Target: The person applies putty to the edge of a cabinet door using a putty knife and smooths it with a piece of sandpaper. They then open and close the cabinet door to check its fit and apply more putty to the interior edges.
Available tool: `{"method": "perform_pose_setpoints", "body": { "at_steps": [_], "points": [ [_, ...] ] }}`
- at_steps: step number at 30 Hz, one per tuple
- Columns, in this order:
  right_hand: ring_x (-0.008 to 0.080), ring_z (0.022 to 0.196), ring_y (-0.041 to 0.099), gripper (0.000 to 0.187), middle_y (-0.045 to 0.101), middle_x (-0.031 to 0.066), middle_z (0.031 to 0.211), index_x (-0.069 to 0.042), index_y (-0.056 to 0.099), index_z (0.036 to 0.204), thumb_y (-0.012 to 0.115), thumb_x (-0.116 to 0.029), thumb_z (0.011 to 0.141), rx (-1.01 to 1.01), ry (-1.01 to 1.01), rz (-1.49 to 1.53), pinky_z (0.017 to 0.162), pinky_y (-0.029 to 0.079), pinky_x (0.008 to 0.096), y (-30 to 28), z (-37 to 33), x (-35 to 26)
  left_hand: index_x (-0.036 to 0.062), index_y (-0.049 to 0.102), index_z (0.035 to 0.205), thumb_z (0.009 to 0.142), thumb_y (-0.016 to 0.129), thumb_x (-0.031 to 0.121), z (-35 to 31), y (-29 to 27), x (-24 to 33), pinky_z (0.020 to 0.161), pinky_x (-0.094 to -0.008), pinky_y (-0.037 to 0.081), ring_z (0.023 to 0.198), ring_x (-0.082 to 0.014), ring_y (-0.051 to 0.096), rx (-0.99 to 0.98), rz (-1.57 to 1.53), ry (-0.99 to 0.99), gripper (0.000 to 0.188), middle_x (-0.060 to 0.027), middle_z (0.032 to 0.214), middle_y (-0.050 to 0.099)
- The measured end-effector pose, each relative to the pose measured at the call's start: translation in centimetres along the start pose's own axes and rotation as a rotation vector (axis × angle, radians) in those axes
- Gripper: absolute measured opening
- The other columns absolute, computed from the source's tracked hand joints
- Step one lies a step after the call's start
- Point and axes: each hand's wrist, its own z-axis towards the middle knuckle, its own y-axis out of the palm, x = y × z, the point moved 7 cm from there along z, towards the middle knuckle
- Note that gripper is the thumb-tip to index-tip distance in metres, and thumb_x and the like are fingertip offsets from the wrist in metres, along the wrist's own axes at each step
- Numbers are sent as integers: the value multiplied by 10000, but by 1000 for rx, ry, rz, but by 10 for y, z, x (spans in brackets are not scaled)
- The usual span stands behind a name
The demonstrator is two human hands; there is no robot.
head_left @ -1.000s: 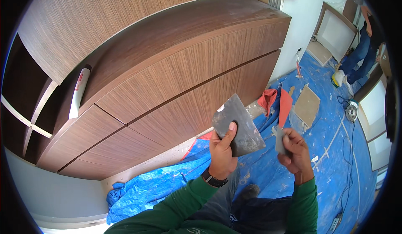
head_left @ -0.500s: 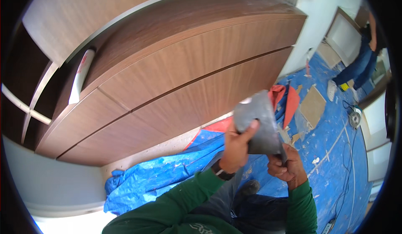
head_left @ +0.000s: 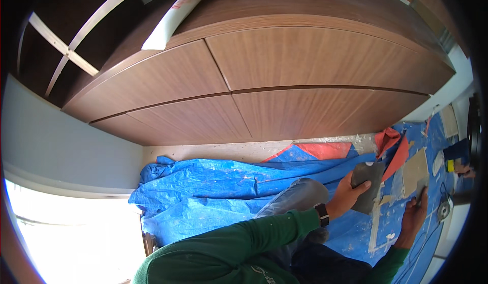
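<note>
My left hand point(head_left: 345, 197) is closed on a dark grey flat plate point(head_left: 370, 187), roughly rectangular, with the thumb lying across its face. It is above the blue floor sheet, at the right of the view. Farther right, my right hand point(head_left: 413, 217) grips a small greyish flat blade point(head_left: 421, 186), like a scraper. The blade stands apart from the plate, and its handle is hidden in my fingers.
Ahead runs a low wood-grain cabinet point(head_left: 315, 55) with a white tube point(head_left: 175, 19) on its top. Blue sheeting point(head_left: 213, 182) and red sheeting point(head_left: 325, 150) cover the floor. A tan board point(head_left: 416, 169), a disc power tool point(head_left: 444, 211) and another person's leg point(head_left: 457, 151) are at right.
The view has swung left, so the cabinet and tube sit farther right. My hands have drawn apart, and the right one has taken its blade away from the plate.
</note>
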Motion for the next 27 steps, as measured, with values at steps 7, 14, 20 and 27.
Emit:
{"method": "perform_pose_setpoints", "body": {
  "at_steps": [7, 14, 20, 27],
  "points": [
    [32, 726, 576, 288, 644, 4, 1008, -48, 613, 1216, 693, -230, 1008, 10, 0, -224, 575, 463, 155, 16, 14, 19, -16, 577, 1261, 945, 731, 210, 13, -45, -28, 882, -377, 551, 1004, -251, 715, 177, 381, -117, 418, -176, 1117, 720],
    [72, 833, 566, 307, 614, 8, 1014, -32, 593, 1248, 663, -228, 1022, -19, -54, -346, 662, 435, 197, 32, 13, 25, -13, 584, 1248, 931, 738, 193, 7, -60, -31, 876, -382, 559, 1011, -281, 726, 211, 451, -133, 408, -205, 1098, 726],
    [122, 959, 632, 337, 660, 54, 1148, -65, 586, 1312, 668, -212, 1020, 2, -378, -444, 729, 490, 249, 101, -42, -5, 21, 577, 1357, 961, 725, 110, -5, -46, 24, 911, -353, 556, 1065, -157, 660, 216, -9, 94, 432, -72, 1191, 703],
    [308, 1080, 688, 261, 700, 139, 1131, -61, 766, 1090, 712, 47, 859, -744, -991, -1072, 915, 566, 384, 293, -169, 27, 12, 601, 1303, 949, 719, 50, -57, -123, 214, 879, -323, 575, 1006, -174, 690, 296, -103, 253, 375, -96, 1158, 709]
  ]
}}
